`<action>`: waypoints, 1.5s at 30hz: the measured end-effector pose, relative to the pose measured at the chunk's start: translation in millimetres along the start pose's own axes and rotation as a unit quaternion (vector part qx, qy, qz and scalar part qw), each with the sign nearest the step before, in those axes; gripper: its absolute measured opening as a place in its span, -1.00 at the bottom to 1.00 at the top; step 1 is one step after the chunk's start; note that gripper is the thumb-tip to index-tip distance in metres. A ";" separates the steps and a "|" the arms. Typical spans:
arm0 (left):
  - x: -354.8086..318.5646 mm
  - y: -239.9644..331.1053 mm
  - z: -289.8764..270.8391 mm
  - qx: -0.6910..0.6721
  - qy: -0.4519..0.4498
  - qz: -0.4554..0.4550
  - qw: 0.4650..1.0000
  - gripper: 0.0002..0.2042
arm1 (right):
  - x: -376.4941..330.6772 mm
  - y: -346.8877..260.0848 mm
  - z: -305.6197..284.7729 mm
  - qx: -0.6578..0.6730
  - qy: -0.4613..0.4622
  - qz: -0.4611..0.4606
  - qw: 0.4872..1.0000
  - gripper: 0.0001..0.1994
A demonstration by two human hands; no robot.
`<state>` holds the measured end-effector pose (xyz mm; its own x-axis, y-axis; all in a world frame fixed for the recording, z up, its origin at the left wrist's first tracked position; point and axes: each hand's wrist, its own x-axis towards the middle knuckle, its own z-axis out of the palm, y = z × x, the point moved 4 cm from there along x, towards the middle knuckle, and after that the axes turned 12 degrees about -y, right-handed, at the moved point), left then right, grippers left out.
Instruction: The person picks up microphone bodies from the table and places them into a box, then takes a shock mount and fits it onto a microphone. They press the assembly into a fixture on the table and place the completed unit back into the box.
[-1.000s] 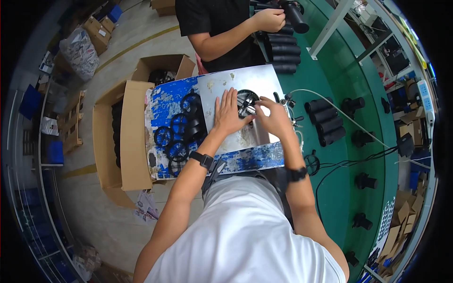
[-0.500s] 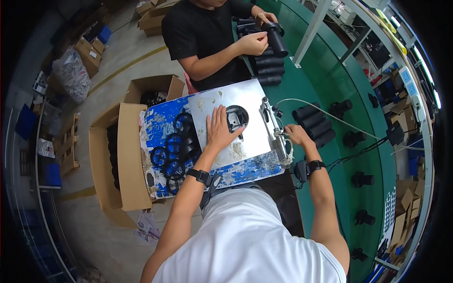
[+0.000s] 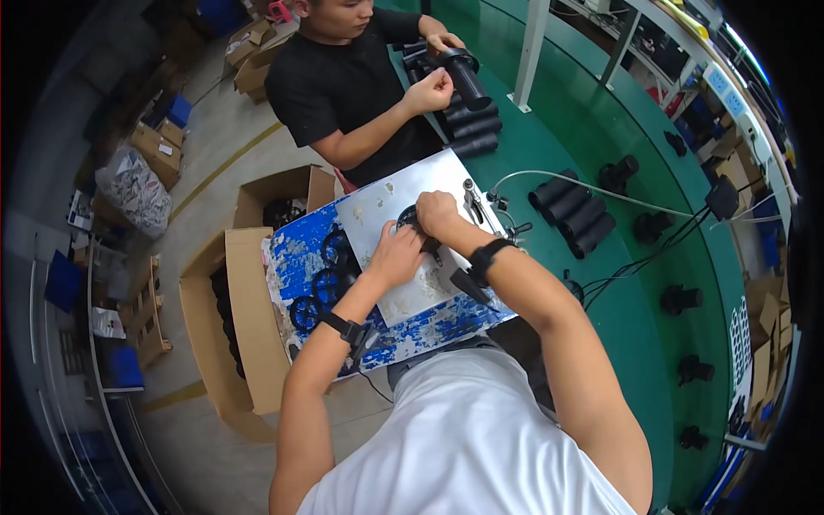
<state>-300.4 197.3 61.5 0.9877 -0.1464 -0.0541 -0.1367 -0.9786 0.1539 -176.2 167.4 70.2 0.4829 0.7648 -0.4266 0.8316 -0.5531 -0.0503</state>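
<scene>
On a scuffed silver metal plate (image 3: 371, 209), both of my hands meet over a round black ring (image 3: 407, 218). My left hand (image 3: 397, 256) curls its fingers at the ring's near side. My right hand (image 3: 439, 215) is closed at its far right edge, knuckles up; its fingertips and whatever they grip are hidden. Most of the ring is covered by the hands. Just right of them, a metal clamp mechanism (image 3: 473, 202) runs along the plate's edge. Several loose black spoked rings (image 3: 305, 313) lie to the left on a worn blue board (image 3: 292, 249).
A co-worker (image 3: 343, 86) across the table holds a black cylinder (image 3: 468, 83). Black tubes (image 3: 573, 210) lie on the green bench (image 3: 601, 343), under a pale hose (image 3: 592, 202). Dark cables (image 3: 639, 268) cross it. An open cardboard box (image 3: 257, 318) stands left of the board.
My right hand has left the clamp's handle and moved left to the ring. My left hand, formerly flat on the plate, has curled in at the ring. The whole view has shifted slightly.
</scene>
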 end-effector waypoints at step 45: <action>-50.9 65.2 -64.7 -0.565 0.189 -0.083 0.799 -0.80 | -219.3 213.9 133.3 0.815 0.313 0.133 0.469 -0.45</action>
<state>-354.7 150.2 138.1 0.9663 0.2357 0.1031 -0.0574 -0.1933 0.9795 -140.8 -162.7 32.6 0.9200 0.2624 -0.2911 -0.3499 0.2154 -0.9117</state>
